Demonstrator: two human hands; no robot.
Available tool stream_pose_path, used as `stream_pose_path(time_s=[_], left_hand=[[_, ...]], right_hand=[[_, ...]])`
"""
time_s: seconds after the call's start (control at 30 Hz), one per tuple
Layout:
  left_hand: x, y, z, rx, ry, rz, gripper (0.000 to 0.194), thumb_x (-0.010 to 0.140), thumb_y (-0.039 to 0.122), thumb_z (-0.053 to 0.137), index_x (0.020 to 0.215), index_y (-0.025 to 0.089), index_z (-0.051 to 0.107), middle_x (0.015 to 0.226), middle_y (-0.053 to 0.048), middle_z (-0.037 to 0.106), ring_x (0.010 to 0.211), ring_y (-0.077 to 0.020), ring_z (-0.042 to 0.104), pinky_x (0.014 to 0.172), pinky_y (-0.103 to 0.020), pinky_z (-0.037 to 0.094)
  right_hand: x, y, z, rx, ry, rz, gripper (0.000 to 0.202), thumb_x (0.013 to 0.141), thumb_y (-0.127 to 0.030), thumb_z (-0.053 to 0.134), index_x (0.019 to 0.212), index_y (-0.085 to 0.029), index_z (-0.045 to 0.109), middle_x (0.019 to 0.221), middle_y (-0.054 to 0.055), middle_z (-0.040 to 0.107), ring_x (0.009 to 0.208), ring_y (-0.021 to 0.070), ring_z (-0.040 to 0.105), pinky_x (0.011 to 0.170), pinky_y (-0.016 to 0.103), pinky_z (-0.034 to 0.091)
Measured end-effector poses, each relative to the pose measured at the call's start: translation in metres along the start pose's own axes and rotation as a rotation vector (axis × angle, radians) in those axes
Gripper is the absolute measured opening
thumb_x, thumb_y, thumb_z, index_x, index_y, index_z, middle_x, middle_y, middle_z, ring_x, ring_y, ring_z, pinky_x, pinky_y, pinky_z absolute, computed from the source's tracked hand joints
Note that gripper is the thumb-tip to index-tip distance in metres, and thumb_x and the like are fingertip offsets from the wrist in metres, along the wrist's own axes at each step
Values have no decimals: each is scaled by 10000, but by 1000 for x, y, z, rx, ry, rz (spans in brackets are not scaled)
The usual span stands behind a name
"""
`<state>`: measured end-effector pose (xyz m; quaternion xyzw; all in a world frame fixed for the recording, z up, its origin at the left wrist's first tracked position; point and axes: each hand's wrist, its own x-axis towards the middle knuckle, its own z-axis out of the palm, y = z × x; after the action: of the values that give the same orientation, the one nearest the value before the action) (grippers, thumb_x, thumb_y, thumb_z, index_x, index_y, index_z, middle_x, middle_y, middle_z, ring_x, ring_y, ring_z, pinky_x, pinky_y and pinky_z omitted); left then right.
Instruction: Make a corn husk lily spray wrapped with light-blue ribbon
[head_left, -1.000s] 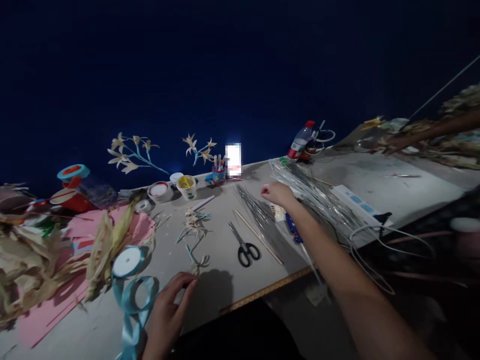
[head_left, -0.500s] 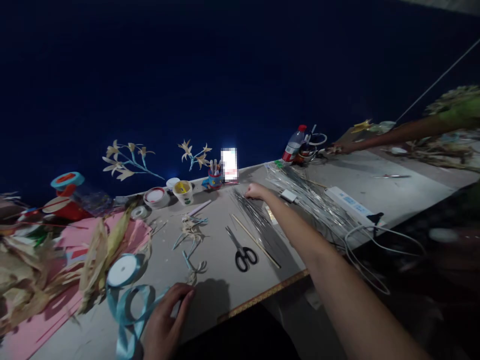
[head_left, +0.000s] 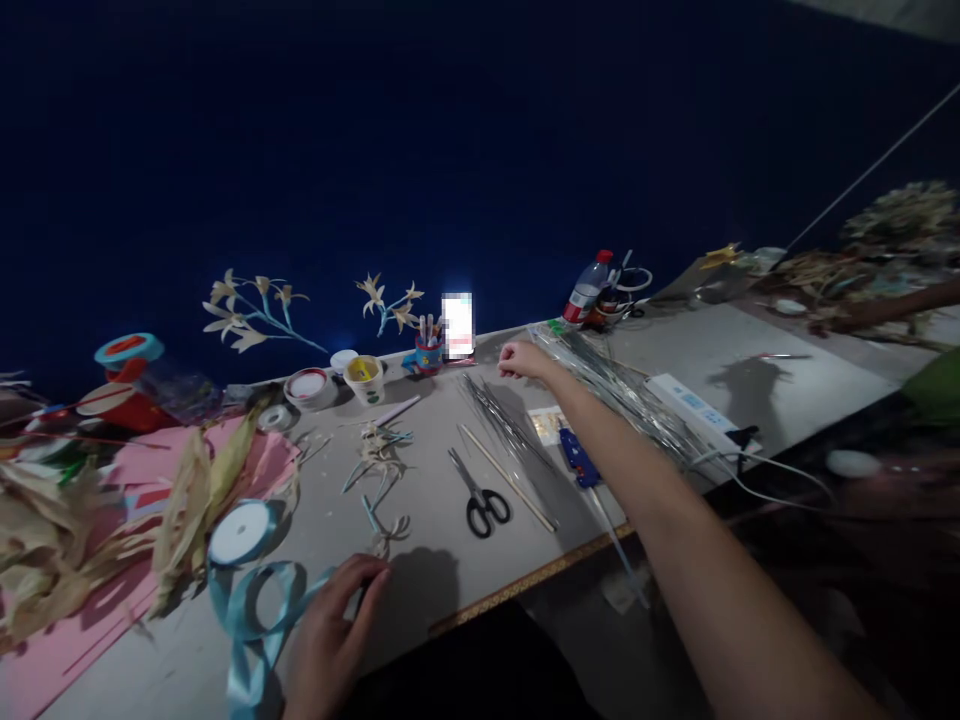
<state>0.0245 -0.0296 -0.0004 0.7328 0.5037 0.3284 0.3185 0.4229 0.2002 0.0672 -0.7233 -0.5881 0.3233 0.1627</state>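
My left hand rests low at the table's front edge with its fingers curled together; whatever they hold, if anything, is hidden. Just beyond its fingertips lie small pale husk pieces with blue-wrapped stems. A loose light-blue ribbon is beside this hand, partly covered by it. My right hand is stretched toward the back of the table, closed, just above the far end of a bundle of thin grey wires. Anything in its fingers is too small to make out. Black-handled scissors and a thin stick lie between the hands.
A blue glue gun lies under my right forearm. Clear strips and a power strip lie to the right. Dried husks cover pink paper on the left. Cups and a lit phone line the back. A co-worker's arm reaches in.
My right hand has shifted slightly right, away from the wires, and the glue gun now shows beside the forearm. My left hand stays put. The co-worker's arm has drawn back to the right.
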Motion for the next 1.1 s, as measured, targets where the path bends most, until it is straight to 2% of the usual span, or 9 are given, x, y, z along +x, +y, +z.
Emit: stream_pose_path(time_s=[0.17,0.27,0.37,0.47,0.53,0.63,0.77,0.93,1.1], left_hand=[[2,3,-4,-159,-33,-91,207,890,386,571,904,216,687,907,-44,713,847,-195,674,763,-270,551],[14,12,-1,-354,-13,-183,240,880,405,584,927,195,688,943,-64,720,856,-202,677,766,-282,555],[35,33,7,-592,-19,-243,279,868,393,605,1046,186,666,1067,-95,708,901,-205,676,821,-318,549],[58,58,19,-814,-58,-210,315,864,378,612,1105,177,641,1168,-128,674,1004,-230,658,840,-337,534],[70,71,27,-984,-97,-186,340,857,347,635,1144,166,617,1129,-136,685,1020,-229,652,863,-344,517],[76,82,33,-1140,-86,-203,293,828,312,684,1069,159,624,864,-67,694,766,-157,650,734,-298,526],[72,77,31,-1172,-69,-285,195,824,320,687,902,155,620,672,8,581,571,-90,522,556,-220,470],[57,58,12,-1066,-42,-334,172,874,339,624,897,173,585,628,62,442,467,-28,321,424,-143,220],[36,52,-11,-813,-229,-326,217,896,371,583,962,165,596,693,21,533,495,-46,414,438,-162,279]], right_hand=[[-23,-21,-20,132,66,-120,164,887,-131,608,1045,-89,615,837,54,683,687,113,634,627,223,528],[-50,-42,-18,220,23,-232,163,868,-118,595,1026,-117,637,802,43,697,681,99,630,627,188,509],[-80,-66,2,337,-65,-342,155,858,-164,601,1006,-157,645,797,23,701,677,95,631,634,195,511],[-104,-85,32,586,-184,-431,147,808,-205,657,947,-157,657,742,22,696,651,108,627,603,214,504],[-116,-95,52,696,-230,-472,178,786,-243,693,937,-153,665,733,28,702,631,110,619,595,226,497],[-128,-104,75,796,-260,-487,198,761,-278,728,907,-158,667,715,27,707,611,115,610,588,242,486],[-139,-109,91,879,-273,-447,205,726,-289,772,845,-175,649,712,13,711,601,114,602,587,247,476],[-150,-104,103,895,-268,-414,221,743,-330,771,787,-166,628,735,31,733,574,106,592,590,249,475],[-172,-92,123,873,-380,-380,224,790,-352,738,783,-169,609,793,51,750,589,102,603,583,235,468]])
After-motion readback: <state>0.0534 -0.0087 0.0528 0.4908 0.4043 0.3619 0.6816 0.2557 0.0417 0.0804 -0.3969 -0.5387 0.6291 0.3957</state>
